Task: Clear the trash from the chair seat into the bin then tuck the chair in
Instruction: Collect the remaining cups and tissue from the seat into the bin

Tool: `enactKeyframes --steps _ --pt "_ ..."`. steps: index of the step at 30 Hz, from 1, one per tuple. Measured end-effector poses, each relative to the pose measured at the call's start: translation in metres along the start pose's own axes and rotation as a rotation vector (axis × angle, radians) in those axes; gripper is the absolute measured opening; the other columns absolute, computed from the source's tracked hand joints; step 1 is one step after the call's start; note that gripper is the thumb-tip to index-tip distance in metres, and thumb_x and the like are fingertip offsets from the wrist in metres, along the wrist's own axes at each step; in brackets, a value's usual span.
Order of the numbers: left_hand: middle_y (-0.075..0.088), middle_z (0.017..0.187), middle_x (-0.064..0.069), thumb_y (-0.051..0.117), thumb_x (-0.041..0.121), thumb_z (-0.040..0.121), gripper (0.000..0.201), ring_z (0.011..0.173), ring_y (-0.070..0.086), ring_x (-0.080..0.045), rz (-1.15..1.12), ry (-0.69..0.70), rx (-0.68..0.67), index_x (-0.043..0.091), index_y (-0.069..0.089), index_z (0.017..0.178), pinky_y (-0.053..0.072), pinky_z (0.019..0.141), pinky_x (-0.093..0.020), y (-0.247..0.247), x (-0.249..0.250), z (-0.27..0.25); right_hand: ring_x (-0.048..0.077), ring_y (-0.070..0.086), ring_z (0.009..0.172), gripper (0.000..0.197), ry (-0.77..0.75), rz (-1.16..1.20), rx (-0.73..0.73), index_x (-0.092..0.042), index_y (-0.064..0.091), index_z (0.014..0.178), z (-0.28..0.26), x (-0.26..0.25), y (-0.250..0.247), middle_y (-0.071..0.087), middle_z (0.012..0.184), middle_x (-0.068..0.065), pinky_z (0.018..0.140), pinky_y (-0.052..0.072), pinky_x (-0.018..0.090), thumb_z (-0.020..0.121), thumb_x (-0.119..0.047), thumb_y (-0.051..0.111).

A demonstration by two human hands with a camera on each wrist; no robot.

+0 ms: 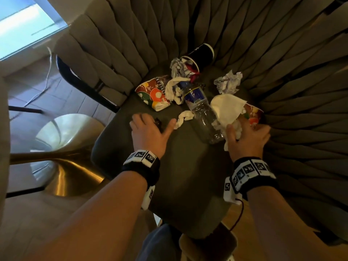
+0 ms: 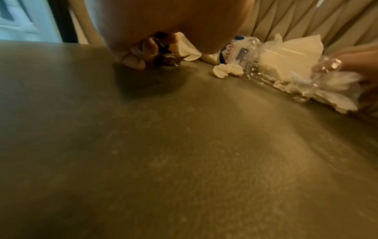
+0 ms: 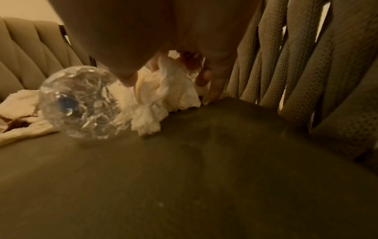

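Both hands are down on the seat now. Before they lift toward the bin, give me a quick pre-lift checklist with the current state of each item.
1. Right hand has a grasp on the white tissue: ok, fingers curl round it in the right wrist view.
2. Left hand has the small dark wrapper: cannot tell, fingertips are on it, closure unclear.
3. Clear bottle free of the tissue: not ok, it lies against it and may roll.
4. Chair seat cleared: not ok, the patterned cup, the crumpled paper and more remain.
5. Bin located: cannot tell, none in view.
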State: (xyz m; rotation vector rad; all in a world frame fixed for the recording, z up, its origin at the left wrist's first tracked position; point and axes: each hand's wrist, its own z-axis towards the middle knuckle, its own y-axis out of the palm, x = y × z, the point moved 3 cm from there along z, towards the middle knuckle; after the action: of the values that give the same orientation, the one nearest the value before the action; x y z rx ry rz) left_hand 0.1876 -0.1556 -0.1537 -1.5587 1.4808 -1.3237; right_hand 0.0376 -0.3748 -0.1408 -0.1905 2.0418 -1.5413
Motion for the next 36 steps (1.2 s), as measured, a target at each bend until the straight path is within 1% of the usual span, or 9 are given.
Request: enactKeyframes --steps 8,12,14,18,21,24,29,33,36 --pt "0.046 0.134 -0.012 0.060 0.013 0.094 0.032 0.124 0.046 -0.029 -0.139 0.265 -0.150 0.008 0.051 0.124 0.041 0.105 -0.037 0.021 0.027 -0.007 0.024 0.050 0.104 0.021 -0.035 0.146 -0.023 -0.014 0.058 0.101 -0.007 -0.003 0.003 0.030 0.129 0.009 0.085 0.044 0.025 0.084 -0.023 0.067" --pt "0.056 0.111 -0.007 0.052 0.008 0.097 0.014 0.101 0.054 -0.023 -0.359 0.267 -0.077 0.011 0.051 0.110 0.051 0.089 -0.042 0.009 0.030 -0.013 0.019 0.051 0.092 0.018 0.037 0.256 0.052 -0.009 0.051 0.101 -0.024 0.002 -0.010 0.045 0.119 0.011 0.073 0.046 0.028 0.086 -0.014 0.061" --pt "0.056 0.117 -0.007 0.047 0.010 0.100 0.020 0.106 0.054 -0.022 -0.424 0.277 -0.029 0.015 0.050 0.119 0.051 0.088 -0.038 0.005 0.036 -0.012 0.018 0.054 0.096 0.019 0.102 0.353 0.042 -0.016 0.049 0.104 -0.035 0.005 -0.016 0.051 0.115 0.007 0.078 0.052 0.036 0.088 -0.011 0.056" --pt "0.047 0.132 -0.014 0.043 0.020 0.103 0.035 0.115 0.049 -0.027 -0.309 0.311 -0.053 0.017 0.047 0.137 0.048 0.096 -0.040 0.021 0.045 -0.004 0.009 0.045 0.101 0.038 0.000 0.298 -0.032 -0.026 0.052 0.125 -0.059 0.000 -0.014 0.045 0.124 0.004 0.082 0.044 0.026 0.092 -0.007 0.048" --pt "0.044 0.129 -0.015 0.042 0.038 0.103 0.042 0.111 0.047 -0.028 -0.123 0.367 -0.054 0.016 0.047 0.138 0.047 0.092 -0.040 0.035 0.043 -0.005 0.012 0.043 0.103 0.036 -0.113 0.186 -0.123 -0.034 0.047 0.132 -0.063 -0.008 0.001 0.038 0.122 0.005 0.089 0.046 0.030 0.096 -0.031 0.042" --pt "0.044 0.133 -0.017 0.052 0.034 0.100 0.041 0.114 0.048 -0.032 -0.024 0.435 -0.052 0.015 0.049 0.136 0.048 0.093 -0.043 0.040 0.038 -0.008 0.020 0.038 0.116 0.046 -0.109 0.053 -0.217 -0.035 0.039 0.135 -0.063 -0.004 0.021 0.033 0.125 0.008 0.095 0.043 0.035 0.092 -0.052 0.042" --pt "0.045 0.134 -0.011 0.046 0.023 0.103 0.029 0.116 0.052 -0.026 -0.204 0.420 -0.100 0.012 0.052 0.130 0.046 0.097 -0.033 0.032 0.031 -0.015 0.040 0.038 0.125 0.057 -0.105 -0.016 -0.242 -0.009 0.042 0.134 -0.071 0.006 0.032 0.035 0.136 0.025 0.106 0.037 0.053 0.089 -0.036 0.061" --pt "0.042 0.132 -0.007 0.034 0.047 0.104 0.044 0.113 0.048 -0.018 -0.284 0.410 -0.164 0.029 0.042 0.143 0.048 0.091 -0.035 0.030 0.035 -0.024 0.036 0.046 0.128 0.065 0.187 0.252 -0.328 -0.009 0.036 0.140 -0.078 0.017 0.034 0.045 0.140 0.019 0.104 0.038 0.042 0.084 -0.016 0.067" --pt "0.044 0.128 -0.010 0.033 0.046 0.104 0.044 0.110 0.051 -0.023 -0.175 0.446 -0.143 0.020 0.057 0.131 0.050 0.091 -0.038 0.035 0.036 -0.027 0.033 0.040 0.134 0.070 0.189 0.206 -0.416 -0.011 0.029 0.144 -0.079 0.017 0.028 0.038 0.147 0.017 0.106 0.035 0.038 0.085 -0.010 0.067"
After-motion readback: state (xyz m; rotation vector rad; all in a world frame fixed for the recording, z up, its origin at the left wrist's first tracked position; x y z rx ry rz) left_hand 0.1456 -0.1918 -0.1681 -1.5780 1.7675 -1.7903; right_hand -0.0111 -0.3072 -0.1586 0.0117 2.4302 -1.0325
